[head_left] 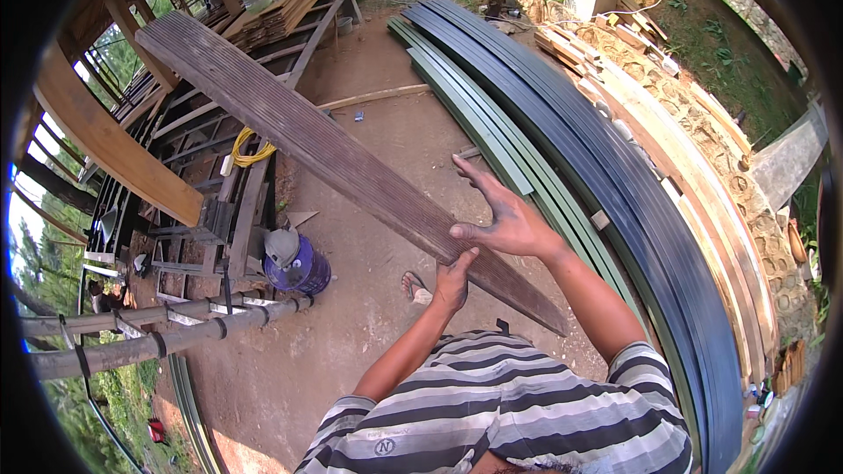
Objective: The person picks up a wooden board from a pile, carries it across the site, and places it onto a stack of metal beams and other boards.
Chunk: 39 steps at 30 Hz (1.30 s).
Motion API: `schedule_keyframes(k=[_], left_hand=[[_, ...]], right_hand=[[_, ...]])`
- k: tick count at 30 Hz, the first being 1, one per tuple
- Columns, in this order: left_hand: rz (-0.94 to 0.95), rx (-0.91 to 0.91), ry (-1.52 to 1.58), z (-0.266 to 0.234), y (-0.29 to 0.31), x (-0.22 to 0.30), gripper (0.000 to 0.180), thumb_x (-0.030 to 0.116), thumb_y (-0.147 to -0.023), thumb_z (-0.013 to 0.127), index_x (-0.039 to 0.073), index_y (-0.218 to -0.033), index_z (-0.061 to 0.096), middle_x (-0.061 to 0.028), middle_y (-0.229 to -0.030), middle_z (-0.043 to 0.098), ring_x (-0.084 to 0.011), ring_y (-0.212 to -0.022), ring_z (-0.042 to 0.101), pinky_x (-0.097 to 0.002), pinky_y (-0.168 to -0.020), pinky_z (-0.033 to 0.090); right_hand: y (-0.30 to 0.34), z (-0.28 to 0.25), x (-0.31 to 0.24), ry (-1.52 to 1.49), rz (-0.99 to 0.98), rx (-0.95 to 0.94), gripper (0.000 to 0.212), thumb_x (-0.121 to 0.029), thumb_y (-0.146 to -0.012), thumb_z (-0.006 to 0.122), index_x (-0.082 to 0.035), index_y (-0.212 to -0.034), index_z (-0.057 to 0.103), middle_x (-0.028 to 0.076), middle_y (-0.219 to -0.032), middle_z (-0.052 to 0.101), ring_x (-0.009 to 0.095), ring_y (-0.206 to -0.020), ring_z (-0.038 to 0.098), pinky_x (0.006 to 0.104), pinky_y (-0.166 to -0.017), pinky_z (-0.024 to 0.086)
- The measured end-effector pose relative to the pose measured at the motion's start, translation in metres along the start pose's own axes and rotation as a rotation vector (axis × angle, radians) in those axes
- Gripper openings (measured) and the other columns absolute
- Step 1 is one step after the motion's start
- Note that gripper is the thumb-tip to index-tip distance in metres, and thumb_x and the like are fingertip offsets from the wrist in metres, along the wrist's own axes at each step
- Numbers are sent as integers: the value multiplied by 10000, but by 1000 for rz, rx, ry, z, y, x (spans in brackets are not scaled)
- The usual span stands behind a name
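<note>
A long, dark brown grooved wooden board [316, 145] slants across the view, its far end up at the left and its near end low by my right forearm. My left hand [452, 283] grips the board's lower edge, with the thumb over the grooved face. Above the board, my right hand [509, 218] has its fingers stretched and spread; the thumb lies at or just over the upper edge, and I cannot tell whether it touches. The right fingertips look darkened.
Long dark metal sheets [580, 149] and green profiles [492, 127] lie stacked to the right, beside pale planks [676, 184]. At the left stand a purple bucket [303, 270] with a grey cap, a bamboo ladder [176, 338] and a frame with yellow cable [252, 151]. My sandalled foot [413, 284] shows below.
</note>
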<state>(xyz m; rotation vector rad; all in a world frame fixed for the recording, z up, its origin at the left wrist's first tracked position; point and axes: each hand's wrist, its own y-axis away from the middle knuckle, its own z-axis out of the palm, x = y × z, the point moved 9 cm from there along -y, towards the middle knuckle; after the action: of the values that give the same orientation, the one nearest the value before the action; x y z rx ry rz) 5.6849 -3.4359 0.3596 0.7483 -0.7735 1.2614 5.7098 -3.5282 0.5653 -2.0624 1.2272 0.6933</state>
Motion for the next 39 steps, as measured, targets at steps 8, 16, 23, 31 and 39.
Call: schedule_keyframes(k=[8, 16, 23, 31, 39], left_hand=[[448, -188, -836, -65, -263, 41, 427, 303, -981, 648, -9, -1265, 578, -159, -1207, 611, -243, -1126, 550, -380, -1002, 420], [237, -571, -1101, -130, -510, 66, 567, 411, -905, 712, 7, -1279, 580, -170, -1248, 613, -295, -1179, 554, -408, -1021, 424], [-165, -926, -1265, -140, -664, 278, 893, 500, -725, 818, 51, -1431, 506, -193, -1326, 622, -385, -1227, 588, -445, -1034, 457], [1418, 868, -930, -251, -724, 646, 498, 235, -1026, 436, -44, -1438, 415, -246, -1361, 560, -354, -1215, 571, -452, -1011, 463], [301, 1098, -1812, -367, -865, 734, 1038, 818, -867, 417, 185, -1617, 78, -127, -1667, 155, -301, -1521, 199, -437, -1243, 153]], right_hand=[[-302, 60, 15, 69, -121, 204, 1276, -530, -693, 850, -65, -1604, 87, 270, -1401, 446, 427, -1295, 471, 478, -1118, 371], [-525, 43, 116, -68, -137, 328, 1066, -128, -656, 780, -159, -1588, 265, 190, -1025, 535, 378, -941, 565, 458, -849, 473], [-693, 46, 303, -7, -74, 295, 1047, -85, -646, 741, -178, -1583, 285, 179, -953, 518, 376, -889, 559, 465, -774, 485], [-887, 101, 417, -16, -228, -82, 1136, -124, -586, 769, -214, -1597, 259, 148, -1039, 516, 355, -962, 555, 433, -852, 479], [-1080, 151, 491, -142, -474, -360, 1183, -165, -577, 803, -271, -1605, 227, 127, -1138, 503, 333, -1077, 542, 457, -939, 451]])
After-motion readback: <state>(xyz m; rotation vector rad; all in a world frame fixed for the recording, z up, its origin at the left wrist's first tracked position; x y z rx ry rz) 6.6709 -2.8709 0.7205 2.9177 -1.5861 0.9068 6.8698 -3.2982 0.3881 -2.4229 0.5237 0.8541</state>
